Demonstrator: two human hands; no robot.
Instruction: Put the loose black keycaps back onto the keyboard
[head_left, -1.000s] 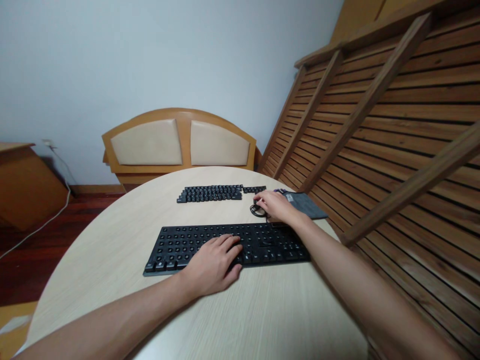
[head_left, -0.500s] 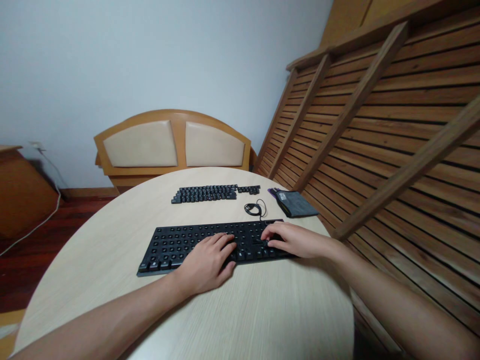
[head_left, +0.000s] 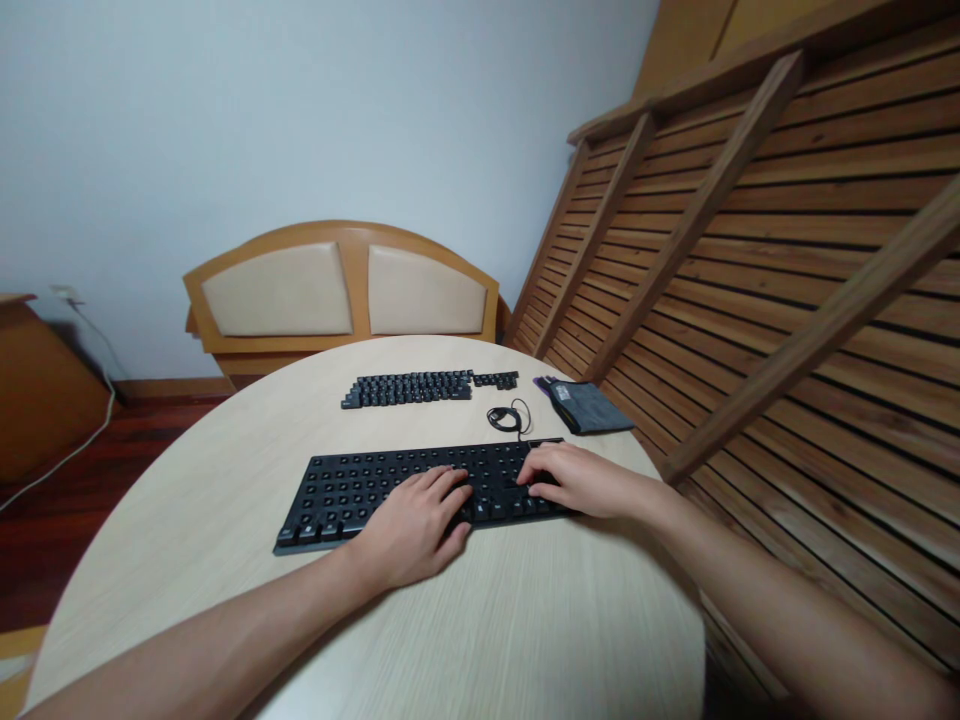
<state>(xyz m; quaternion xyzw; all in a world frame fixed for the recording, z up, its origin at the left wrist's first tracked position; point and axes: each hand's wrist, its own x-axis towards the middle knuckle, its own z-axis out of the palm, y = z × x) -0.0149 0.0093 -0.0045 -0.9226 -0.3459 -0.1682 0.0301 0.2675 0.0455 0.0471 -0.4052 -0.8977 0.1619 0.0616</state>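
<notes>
A black keyboard (head_left: 352,490) lies across the table in front of me. Most of its switches are bare, while keycaps sit along the near row. My left hand (head_left: 420,520) rests on its middle with fingers spread and holds nothing. Over the right-hand part bends my right hand (head_left: 562,477), thumb and fingers bent close together at the keys. Whatever is at those fingertips is too small and dark to make out. Beyond the keyboard, loose black keycaps (head_left: 409,388) are laid out in rows, with a smaller group of keycaps (head_left: 495,380) to their right.
A coiled black cable (head_left: 506,418) lies behind the keyboard. To its right is a dark grey pouch (head_left: 596,407) with something purple at its edge. The round pale table (head_left: 525,620) stands beside a leaning slatted wooden frame (head_left: 750,290). A padded headboard (head_left: 360,270) is against the wall.
My right hand has shifted slightly left over the keyboard, its fingertips lower at the keys. My left hand stays in place. The camera view has turned a little.
</notes>
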